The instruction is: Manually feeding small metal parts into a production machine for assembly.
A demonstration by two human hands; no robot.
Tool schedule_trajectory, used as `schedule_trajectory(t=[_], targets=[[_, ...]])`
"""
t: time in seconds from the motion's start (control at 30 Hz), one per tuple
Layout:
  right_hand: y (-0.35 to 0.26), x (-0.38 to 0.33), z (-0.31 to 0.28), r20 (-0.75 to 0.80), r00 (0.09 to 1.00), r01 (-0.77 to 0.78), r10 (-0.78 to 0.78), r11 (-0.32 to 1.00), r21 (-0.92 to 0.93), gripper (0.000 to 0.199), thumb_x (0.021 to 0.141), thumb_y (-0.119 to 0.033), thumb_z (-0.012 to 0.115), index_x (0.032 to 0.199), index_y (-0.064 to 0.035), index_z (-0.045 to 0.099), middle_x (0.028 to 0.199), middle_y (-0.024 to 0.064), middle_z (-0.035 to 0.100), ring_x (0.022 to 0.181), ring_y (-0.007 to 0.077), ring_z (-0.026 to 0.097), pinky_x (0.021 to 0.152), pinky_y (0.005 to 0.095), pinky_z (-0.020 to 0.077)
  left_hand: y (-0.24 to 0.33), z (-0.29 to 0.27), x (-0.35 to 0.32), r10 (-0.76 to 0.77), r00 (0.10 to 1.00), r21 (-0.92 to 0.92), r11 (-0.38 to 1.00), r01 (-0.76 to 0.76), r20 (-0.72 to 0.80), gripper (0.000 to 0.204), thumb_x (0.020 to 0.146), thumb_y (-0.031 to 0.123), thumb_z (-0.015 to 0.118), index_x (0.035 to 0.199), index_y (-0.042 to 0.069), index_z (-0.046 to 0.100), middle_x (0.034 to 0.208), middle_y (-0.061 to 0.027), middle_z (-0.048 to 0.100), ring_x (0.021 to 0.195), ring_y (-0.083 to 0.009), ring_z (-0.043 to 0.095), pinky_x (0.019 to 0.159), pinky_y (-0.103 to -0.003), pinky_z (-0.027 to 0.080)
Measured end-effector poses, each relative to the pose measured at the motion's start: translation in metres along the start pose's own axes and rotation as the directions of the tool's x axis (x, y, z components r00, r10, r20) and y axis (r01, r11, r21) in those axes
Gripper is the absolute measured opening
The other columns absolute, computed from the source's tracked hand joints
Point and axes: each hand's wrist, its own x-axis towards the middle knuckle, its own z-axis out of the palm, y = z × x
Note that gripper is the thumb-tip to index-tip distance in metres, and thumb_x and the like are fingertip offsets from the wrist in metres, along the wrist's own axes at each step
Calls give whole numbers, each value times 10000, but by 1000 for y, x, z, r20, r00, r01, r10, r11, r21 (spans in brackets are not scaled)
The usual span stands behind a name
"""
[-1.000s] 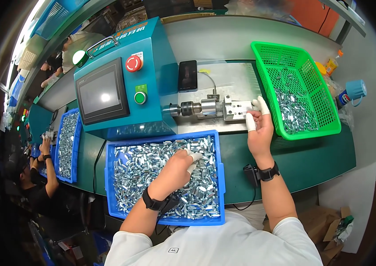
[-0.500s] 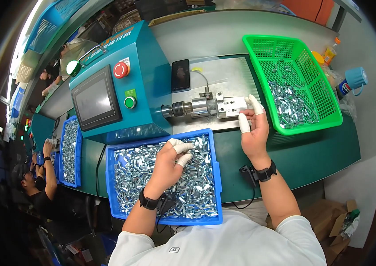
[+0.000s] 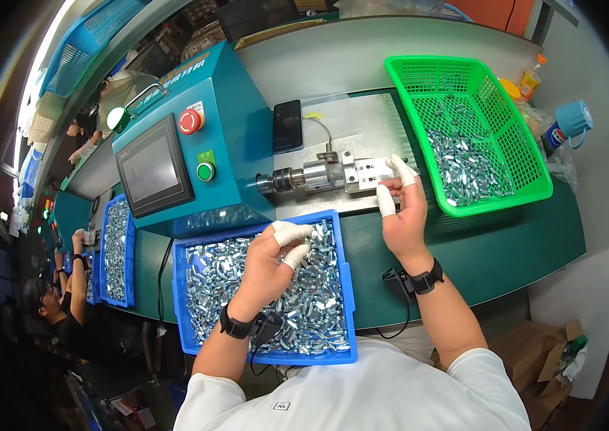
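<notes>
My left hand [image 3: 265, 269], with white finger covers, hovers over a blue tray [image 3: 348, 309] heaped with small shiny metal parts [image 3: 315, 316]. Its thumb and fingers are drawn into a pinch, and what lies between them I cannot make out. At the right end of a metal clamping fixture [image 3: 369, 172] is my right hand [image 3: 406, 219]. Thumb and forefinger, both covered in white, stand apart there while the other fingers curl. A chuck and shaft [image 3: 289, 179] link the fixture to a teal machine [image 3: 229, 129] with a screen.
A green basket [image 3: 487, 208] with similar parts stands right of the fixture. Behind the chuck lies a black phone [image 3: 288, 126]. The machine carries a red button [image 3: 190, 121] and a green button [image 3: 205, 171]. A co-worker [image 3: 57, 305] sits at left near another blue tray [image 3: 131, 262].
The whole view has shifted slightly. My left forefinger has straightened a little over the tray. The right hand stays by the fixture end, its forefinger slightly further left over it.
</notes>
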Motion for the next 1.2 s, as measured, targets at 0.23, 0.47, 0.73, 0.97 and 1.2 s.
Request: schedule_trajectory(t=[0.23, 0.47, 0.73, 0.97, 1.2], targets=[[-2, 1, 1, -2, 1000, 0, 0, 1000, -6, 576, 1002, 20, 645, 1560, -4, 505, 1440, 118, 592, 1047, 150, 661, 917, 294, 551, 7, 6, 29, -29, 992, -149, 989, 10, -121, 313, 949, -95, 728, 1247, 0, 727, 1137, -94, 704, 997, -159, 724, 872, -303, 635], [-3, 1, 0, -7, 1000, -10, 9, 1000, -24, 574, 995, 22, 650, 1551, -9, 514, 1411, 119, 617, 1035, 156, 665, 911, 295, 554, 28, 11, 50, 52, 997, 7, 999, -51, -65, 214, 944, -37, 771, 1153, 7, 759, 1069, -75, 742, 944, -145, 737, 883, -294, 620], [-5, 1, 0, 3, 1000, -29, 30, 999, -16, 568, 991, 19, 657, 1543, -13, 526, 1402, 109, 631, 1027, 150, 665, 909, 296, 556, 23, 15, 62, 248, 966, 230, 947, -225, -77, 240, 882, -16, 793, 1112, 48, 776, 1023, -123, 743, 905, -252, 732, 811, -353, 592], [-6, 0, 1, 14, 999, -42, 42, 999, -12, 554, 994, 15, 656, 1535, -14, 536, 1400, 95, 636, 1020, 140, 661, 909, 292, 553, 17, 30, 106, 489, 870, 431, 800, -419, -61, 271, 842, -54, 787, 1089, 58, 782, 1013, -127, 745, 963, -342, 663, 841, -419, 551], [-1, 0, 1, 21, 998, -56, 56, 998, 17, 532, 1004, 11, 649, 1526, -11, 546, 1389, 90, 639, 1014, 130, 657, 904, 283, 548, 8, 38, 128, 479, 877, 476, 778, -411, -26, 269, 823, -50, 787, 1066, 65, 800, 982, -114, 737, 960, -346, 630, 853, -438, 521]])
